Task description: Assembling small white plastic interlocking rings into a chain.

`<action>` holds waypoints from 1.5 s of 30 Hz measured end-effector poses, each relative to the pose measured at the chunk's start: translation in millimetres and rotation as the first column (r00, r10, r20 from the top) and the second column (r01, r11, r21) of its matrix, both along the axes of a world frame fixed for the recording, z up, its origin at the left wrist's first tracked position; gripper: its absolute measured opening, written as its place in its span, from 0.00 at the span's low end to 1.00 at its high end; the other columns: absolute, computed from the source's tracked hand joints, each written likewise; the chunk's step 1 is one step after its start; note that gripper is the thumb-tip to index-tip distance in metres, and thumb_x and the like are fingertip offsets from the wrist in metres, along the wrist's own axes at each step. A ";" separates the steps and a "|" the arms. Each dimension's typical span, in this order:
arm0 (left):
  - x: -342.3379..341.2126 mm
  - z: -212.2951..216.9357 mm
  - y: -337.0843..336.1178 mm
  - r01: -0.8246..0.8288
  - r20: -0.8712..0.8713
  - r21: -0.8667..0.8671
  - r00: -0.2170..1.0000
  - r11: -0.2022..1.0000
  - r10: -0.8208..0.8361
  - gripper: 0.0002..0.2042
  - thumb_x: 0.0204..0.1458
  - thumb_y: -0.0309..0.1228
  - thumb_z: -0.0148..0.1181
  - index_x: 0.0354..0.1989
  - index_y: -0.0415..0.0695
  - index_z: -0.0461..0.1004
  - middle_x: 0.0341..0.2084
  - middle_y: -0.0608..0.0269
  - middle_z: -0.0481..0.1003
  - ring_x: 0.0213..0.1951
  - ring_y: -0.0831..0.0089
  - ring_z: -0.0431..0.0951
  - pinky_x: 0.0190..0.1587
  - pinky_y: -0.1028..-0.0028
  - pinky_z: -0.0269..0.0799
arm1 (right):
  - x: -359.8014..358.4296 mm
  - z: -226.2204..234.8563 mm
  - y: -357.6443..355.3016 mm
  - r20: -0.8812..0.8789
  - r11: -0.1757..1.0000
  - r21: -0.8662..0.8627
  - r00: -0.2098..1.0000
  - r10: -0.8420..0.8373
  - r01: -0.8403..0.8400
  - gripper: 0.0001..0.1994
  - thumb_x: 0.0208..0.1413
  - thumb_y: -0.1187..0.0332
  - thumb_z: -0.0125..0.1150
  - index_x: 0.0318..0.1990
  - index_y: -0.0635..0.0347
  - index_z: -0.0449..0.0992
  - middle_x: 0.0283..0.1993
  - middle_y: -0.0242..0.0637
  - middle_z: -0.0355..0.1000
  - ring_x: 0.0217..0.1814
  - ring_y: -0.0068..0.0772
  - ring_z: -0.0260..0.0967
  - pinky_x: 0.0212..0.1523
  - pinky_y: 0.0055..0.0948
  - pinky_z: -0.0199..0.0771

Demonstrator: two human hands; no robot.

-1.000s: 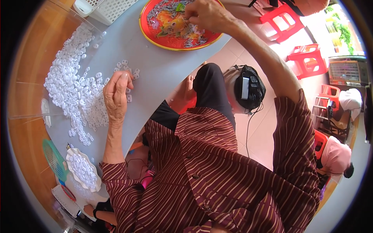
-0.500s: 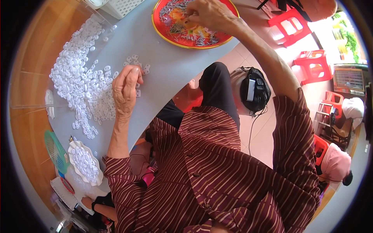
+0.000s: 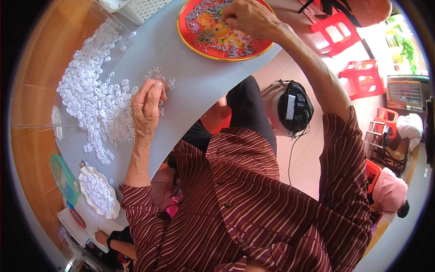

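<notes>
My left hand (image 3: 147, 105) rests at the grey table (image 3: 190, 77) with its fingers curled together, beside a spread of small white plastic pieces with two holes (image 3: 97, 90). A few of those pieces lie just past its fingertips. Whatever is between these fingers is hidden. Over a round red tray with a yellow rim (image 3: 185, 40), my right hand (image 3: 253, 19) is bent down with thumb and fingers pinched. Many small grey metal pins (image 3: 208, 35) are scattered in the tray. Anything held in that pinch is too small to make out.
A scalloped white dish (image 3: 97, 192) of white pieces and a green mesh basket (image 3: 63, 179) stand at the left. A white perforated basket (image 3: 145, 8) is at the far edge. Red stools (image 3: 336, 34) and a black-covered object (image 3: 295, 106) stand right. Another person's arm (image 3: 120, 247) shows lower left.
My right hand has shifted slightly to the right and nearer over the tray. My left hand has kept its place and its curled fingers. The view has tilted a little.
</notes>
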State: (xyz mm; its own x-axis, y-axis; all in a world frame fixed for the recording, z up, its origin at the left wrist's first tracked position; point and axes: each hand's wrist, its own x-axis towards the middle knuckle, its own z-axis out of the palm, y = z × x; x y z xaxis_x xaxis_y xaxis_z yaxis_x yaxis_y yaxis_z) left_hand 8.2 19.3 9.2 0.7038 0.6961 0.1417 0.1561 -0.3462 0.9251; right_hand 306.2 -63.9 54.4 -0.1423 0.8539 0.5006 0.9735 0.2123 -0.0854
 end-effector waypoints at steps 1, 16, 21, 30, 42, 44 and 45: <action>0.6 0.7 -0.3 0.001 0.002 0.004 1.000 1.000 -0.001 0.14 0.58 0.34 0.45 0.25 0.37 0.67 0.18 0.65 0.67 0.24 0.78 0.64 0.31 0.78 0.61 | 0.9 0.7 0.8 0.024 1.000 0.011 1.000 0.014 -0.014 0.08 0.45 0.70 0.55 0.29 0.66 0.75 0.30 0.51 0.72 0.34 0.50 0.70 0.36 0.44 0.69; -1.4 -0.7 0.9 -0.016 -0.005 -0.003 1.000 1.000 0.016 0.14 0.57 0.36 0.46 0.27 0.38 0.69 0.17 0.66 0.67 0.22 0.79 0.64 0.27 0.78 0.59 | -23.2 -12.8 46.9 0.024 0.957 -0.245 0.988 -0.152 0.153 0.09 0.47 0.71 0.53 0.26 0.70 0.74 0.27 0.53 0.72 0.33 0.52 0.72 0.33 0.43 0.73; -1.0 5.8 -1.1 -0.001 -0.003 0.009 1.000 1.000 0.001 0.11 0.56 0.33 0.48 0.28 0.37 0.69 0.19 0.63 0.70 0.22 0.76 0.68 0.27 0.76 0.64 | -11.2 -26.0 67.6 0.225 0.949 -0.302 0.974 -0.026 0.095 0.08 0.44 0.74 0.51 0.25 0.70 0.75 0.27 0.52 0.73 0.32 0.49 0.73 0.33 0.42 0.74; 0.1 1.4 -2.6 0.034 0.048 0.048 0.998 0.998 -0.036 0.12 0.57 0.33 0.47 0.29 0.38 0.71 0.18 0.66 0.69 0.24 0.79 0.66 0.29 0.78 0.62 | -28.5 10.1 55.6 0.066 0.925 -0.358 0.992 -0.111 0.127 0.10 0.37 0.69 0.61 0.25 0.67 0.75 0.21 0.51 0.70 0.24 0.44 0.72 0.26 0.39 0.70; -27.7 11.7 72.9 -0.178 -0.047 0.603 0.965 0.778 0.258 0.06 0.54 0.27 0.51 0.33 0.39 0.72 0.26 0.55 0.74 0.28 0.62 0.73 0.33 0.69 0.69 | -120.7 -31.1 2.9 -0.777 0.971 -0.207 0.622 -0.090 -0.120 0.08 0.44 0.72 0.60 0.33 0.64 0.77 0.25 0.39 0.75 0.28 0.25 0.75 0.34 0.24 0.74; -33.5 14.0 84.5 -0.089 -0.072 0.693 0.979 0.715 0.191 0.04 0.51 0.25 0.52 0.32 0.39 0.72 0.26 0.56 0.74 0.30 0.60 0.72 0.35 0.67 0.69 | -129.4 -43.5 2.4 -0.874 0.973 -0.175 0.479 -0.084 -0.148 0.08 0.45 0.73 0.60 0.34 0.64 0.77 0.25 0.37 0.75 0.28 0.23 0.74 0.33 0.22 0.74; -37.6 15.7 87.8 -0.027 -0.202 0.654 0.957 0.756 0.208 0.07 0.53 0.27 0.53 0.37 0.39 0.74 0.31 0.57 0.76 0.33 0.66 0.75 0.38 0.72 0.71 | -133.6 -49.1 2.3 -0.887 0.973 -0.171 0.454 -0.083 -0.156 0.08 0.45 0.74 0.60 0.35 0.64 0.76 0.25 0.34 0.75 0.28 0.20 0.72 0.33 0.20 0.73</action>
